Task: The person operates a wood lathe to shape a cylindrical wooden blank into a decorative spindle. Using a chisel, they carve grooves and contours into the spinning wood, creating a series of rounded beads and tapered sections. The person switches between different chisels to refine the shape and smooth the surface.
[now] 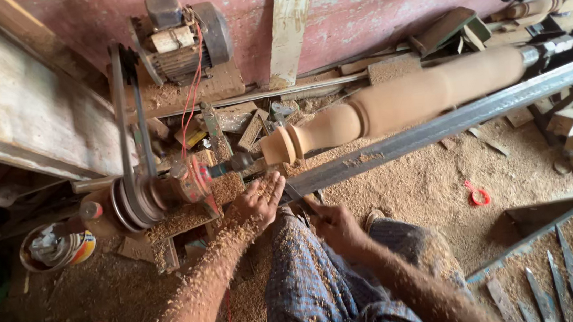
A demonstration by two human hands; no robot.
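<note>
Checked cloth [312, 297] covered the person's knees, closest of all. Both arms were dusted with sawdust. Left hand [257, 203] lay with its fingers spread apart, resting by the metal bar [449, 124] to steady things. Right hand [335, 224] was clamped around a thin cutting tool [298, 196], its tip pointing up at the narrow end of the long wooden post [392, 103]. That post sat sideways in the machine, above the bar. A belt [122, 120] ran up to a motor [179, 36]. Sawdust covered the floor [427, 190] by a pink wall [369, 2].
</note>
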